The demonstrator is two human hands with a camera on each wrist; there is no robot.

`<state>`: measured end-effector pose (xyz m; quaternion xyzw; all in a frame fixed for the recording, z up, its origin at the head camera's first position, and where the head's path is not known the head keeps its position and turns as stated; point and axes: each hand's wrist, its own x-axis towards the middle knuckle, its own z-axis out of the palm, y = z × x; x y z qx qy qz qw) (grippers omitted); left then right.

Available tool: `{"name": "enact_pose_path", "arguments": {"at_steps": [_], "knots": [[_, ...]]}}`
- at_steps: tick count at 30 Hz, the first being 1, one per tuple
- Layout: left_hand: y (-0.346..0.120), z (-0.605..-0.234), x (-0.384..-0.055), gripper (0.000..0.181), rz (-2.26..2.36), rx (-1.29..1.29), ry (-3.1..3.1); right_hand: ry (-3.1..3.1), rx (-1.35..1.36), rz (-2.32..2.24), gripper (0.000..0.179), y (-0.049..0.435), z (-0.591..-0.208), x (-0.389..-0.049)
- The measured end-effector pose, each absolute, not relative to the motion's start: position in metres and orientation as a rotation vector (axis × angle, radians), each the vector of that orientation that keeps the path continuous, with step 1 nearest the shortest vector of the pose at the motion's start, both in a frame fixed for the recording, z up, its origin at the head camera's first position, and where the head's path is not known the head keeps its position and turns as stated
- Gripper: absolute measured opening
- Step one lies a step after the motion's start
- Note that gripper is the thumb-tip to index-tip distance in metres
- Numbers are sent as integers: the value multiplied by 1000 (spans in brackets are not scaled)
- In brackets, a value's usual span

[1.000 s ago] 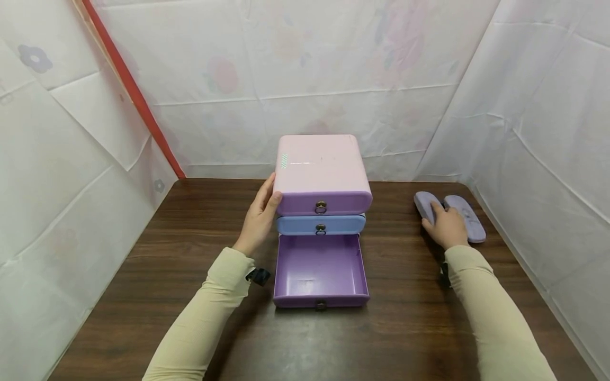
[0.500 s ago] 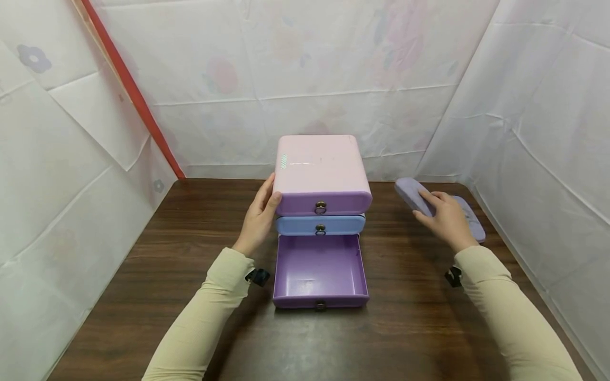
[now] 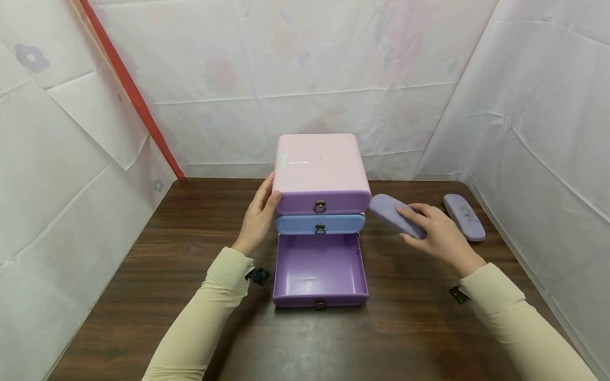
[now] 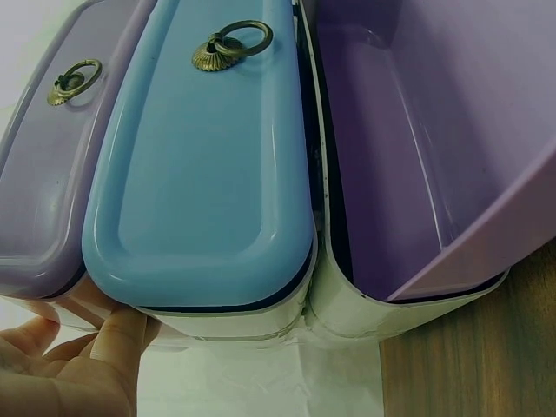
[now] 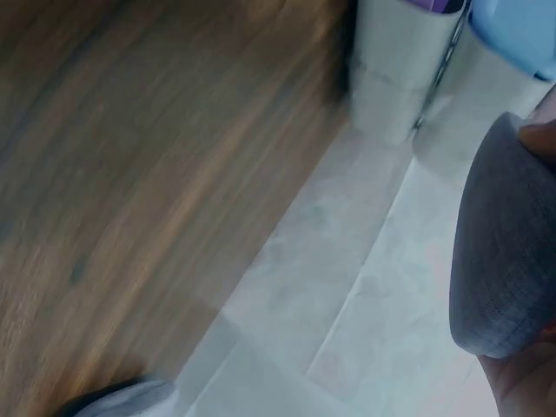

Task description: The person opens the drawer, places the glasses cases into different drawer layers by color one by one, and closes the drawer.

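Note:
A small three-tier drawer unit [image 3: 320, 164] stands mid-table, its top pink and its drawers purple, blue and purple. The bottom purple drawer [image 3: 320, 272] is pulled out, with nothing inside; the blue drawer [image 4: 204, 174] and the top one are pushed in. Against the unit's left side rests my left hand [image 3: 256, 222], thumb near the front edge, fingers extended back along the side. My right hand [image 3: 438, 233] holds a lavender glasses case [image 3: 395, 216] above the table, thumb and fingers gripping its near end. Its far end overlaps the unit's right edge in the head view.
A second lavender glasses case [image 3: 464, 217] lies at the back right of the dark wooden table [image 3: 200, 211]. White patterned sheets [image 3: 305, 79] close off the back and both sides, with a red strip [image 3: 128, 84] on the left.
My right hand has lifted one glasses case from beside the other and carried it left toward the drawer unit. My left hand and the drawers have stayed in place.

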<state>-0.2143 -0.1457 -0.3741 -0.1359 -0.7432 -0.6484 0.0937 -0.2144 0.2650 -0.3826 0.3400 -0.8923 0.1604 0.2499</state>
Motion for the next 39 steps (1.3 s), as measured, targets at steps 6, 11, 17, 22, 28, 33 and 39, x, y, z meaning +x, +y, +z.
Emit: {"name": "enact_pose_path", "arguments": {"at_steps": [6, 11, 17, 22, 28, 33, 39], "knots": [[-147, -375, -215, 53, -1934, -410, -2198, -2428, 990, 411, 62, 262, -382, -203], [-146, -376, -215, 53, -1937, -414, -2192, -2443, 1008, 400, 61, 265, -384, -194], [-146, -375, -215, 53, -1929, -408, -2195, -2419, 1053, 420, 59, 268, -383, -186], [-145, -375, -215, 53, -1920, -403, -2195, -2391, 1102, 444, 53, 266, -382, -179], [-145, -376, -215, 53, -1916, -401, -2201, -2395, 1156, 483, 56, 260, -381, -172], [-146, -376, -216, 53, -1918, -406, -2194, -2403, 1209, 494, 59, 251, -381, -171], [-146, -376, -216, 52, -1927, -410, -2186, -2396, 1295, 511, 56, 234, -382, -173]]}}
